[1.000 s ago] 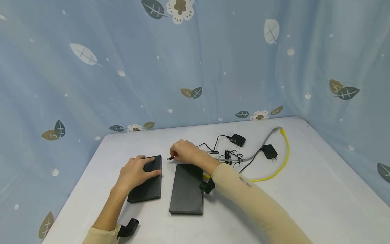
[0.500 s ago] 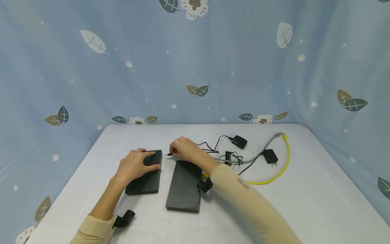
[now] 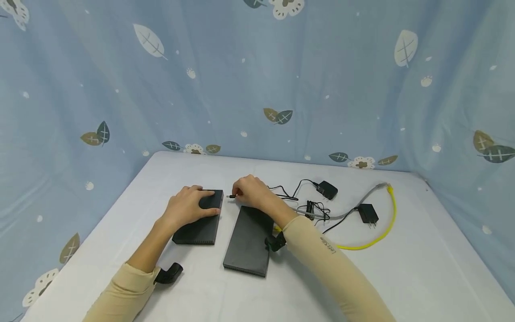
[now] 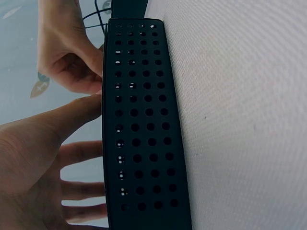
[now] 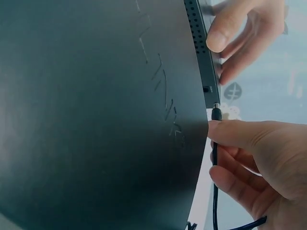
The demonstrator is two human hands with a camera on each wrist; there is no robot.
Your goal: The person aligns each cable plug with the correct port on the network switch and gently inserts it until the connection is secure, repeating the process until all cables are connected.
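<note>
My left hand (image 3: 184, 209) lies over a flat black perforated box (image 3: 197, 231) and holds it on the table, the thumb along its right edge. Rows of round holes fill the box side (image 4: 146, 135) in the left wrist view. Just right of its far corner, my right hand (image 3: 253, 193) pinches a black barrel power plug (image 5: 217, 114) between thumb and fingers. In the right wrist view the metal tip points at the box's edge, close to a small dark opening (image 5: 207, 89). Whether tip and box touch, I cannot tell.
A second flat black box (image 3: 248, 243) lies under my right forearm. Farther right are two black power adapters (image 3: 327, 190), a bundled black cord (image 3: 310, 210), a grey cable (image 3: 362, 200) and a yellow cable (image 3: 393, 219). A blue patterned curtain (image 3: 225, 89) hangs behind the table.
The head view has tilted and shifted. The gap between the plug's tip and the left box looks slightly narrower. Both hands keep their holds.
</note>
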